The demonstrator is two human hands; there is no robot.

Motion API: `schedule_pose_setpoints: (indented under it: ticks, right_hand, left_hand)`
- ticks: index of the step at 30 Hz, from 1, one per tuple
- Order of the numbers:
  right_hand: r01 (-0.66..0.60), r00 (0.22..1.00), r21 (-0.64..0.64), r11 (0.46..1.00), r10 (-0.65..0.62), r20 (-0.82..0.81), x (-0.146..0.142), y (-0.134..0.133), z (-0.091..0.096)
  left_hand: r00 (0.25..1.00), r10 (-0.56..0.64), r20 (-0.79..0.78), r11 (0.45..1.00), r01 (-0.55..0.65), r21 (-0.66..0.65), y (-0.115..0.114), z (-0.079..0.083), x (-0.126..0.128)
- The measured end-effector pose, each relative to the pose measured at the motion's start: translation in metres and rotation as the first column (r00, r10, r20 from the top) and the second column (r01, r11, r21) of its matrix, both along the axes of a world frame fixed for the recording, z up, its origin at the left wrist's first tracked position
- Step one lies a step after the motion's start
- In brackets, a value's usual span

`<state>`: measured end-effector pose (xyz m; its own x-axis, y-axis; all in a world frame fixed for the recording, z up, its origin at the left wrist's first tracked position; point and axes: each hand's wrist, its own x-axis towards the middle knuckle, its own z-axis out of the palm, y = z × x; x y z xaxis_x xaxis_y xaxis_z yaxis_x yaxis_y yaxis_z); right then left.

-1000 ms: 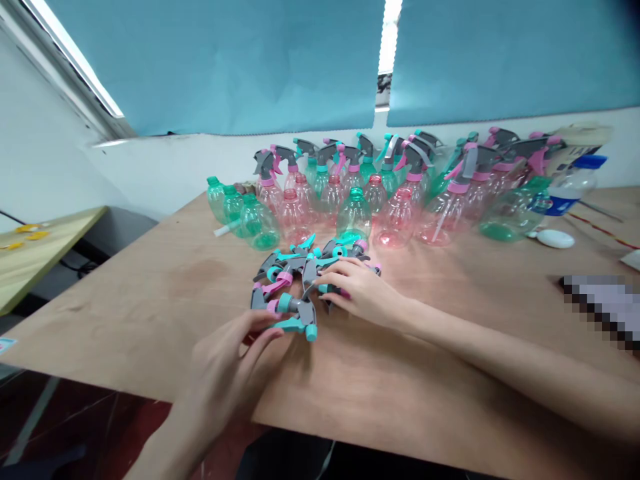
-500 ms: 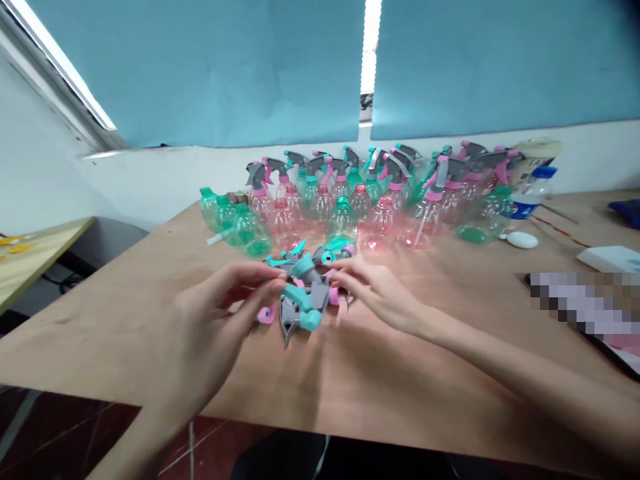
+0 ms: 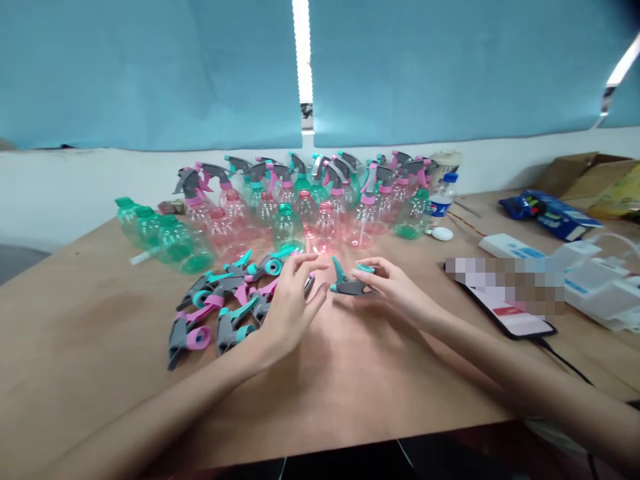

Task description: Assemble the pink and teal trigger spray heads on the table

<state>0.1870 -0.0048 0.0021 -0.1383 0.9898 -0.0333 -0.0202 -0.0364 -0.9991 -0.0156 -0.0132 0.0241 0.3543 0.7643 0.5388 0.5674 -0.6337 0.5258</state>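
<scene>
My right hand [image 3: 393,283] pinches a grey and teal trigger spray head [image 3: 350,287] by its teal collar, just above the table. The trigger points up and to the left. My left hand [image 3: 293,303] is to the left of it, fingers apart and holding nothing that shows. Beneath and beside that hand lies a pile of loose spray heads, among them a pink-collared one [image 3: 199,338] and a teal-collared one [image 3: 233,330]. Part of the pile is hidden behind my left hand. An uncapped green bottle [image 3: 289,230] and an uncapped pink bottle [image 3: 326,230] stand behind my hands.
Rows of bottles, many with spray heads on, line the back by the wall. Green bottles [image 3: 175,243] stand at the left. A phone [image 3: 500,300] with a cable, a clear plastic box [image 3: 590,283], a Pepsi bottle [image 3: 441,197] and a blue packet [image 3: 560,213] are to the right.
The view has swung right. My left hand has come off the spray head and opened; my right hand now has a spray head, held to the right of the pile.
</scene>
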Motion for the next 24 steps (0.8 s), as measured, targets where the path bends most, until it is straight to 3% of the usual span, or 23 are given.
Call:
schedule_pose_setpoints:
  ticks: [2, 6, 14, 19, 24]
  right_hand:
    - [0.000, 0.998, -0.047, 0.999, -0.003, -0.056, 0.004, 0.000, -0.006]
    - [-0.053, 0.998, -0.075, 0.996, 0.051, -0.035, 0.005, -0.008, -0.010]
    - [-0.232, 0.959, 0.090, 0.969, 0.212, 0.190, 0.014, -0.014, -0.001]
    - [-0.174, 0.936, 0.316, 0.933, 0.058, 0.346, 0.019, 0.000, -0.006]
    - [-0.095, 0.939, 0.424, 0.901, -0.060, 0.338, 0.014, -0.004, -0.018]
  left_hand:
    - [0.995, -0.054, -0.084, 0.998, 0.052, -0.025, -0.003, -0.005, 0.009]
    - [0.970, -0.146, -0.194, 0.971, 0.104, -0.215, -0.012, -0.015, 0.025]
    - [0.989, -0.102, -0.110, 0.980, 0.080, -0.182, 0.005, -0.036, 0.032]
    - [0.993, -0.104, -0.055, 0.983, 0.094, -0.158, 0.007, -0.032, 0.027]
    - [0.999, -0.050, -0.019, 0.956, 0.042, -0.290, 0.004, -0.028, 0.026]
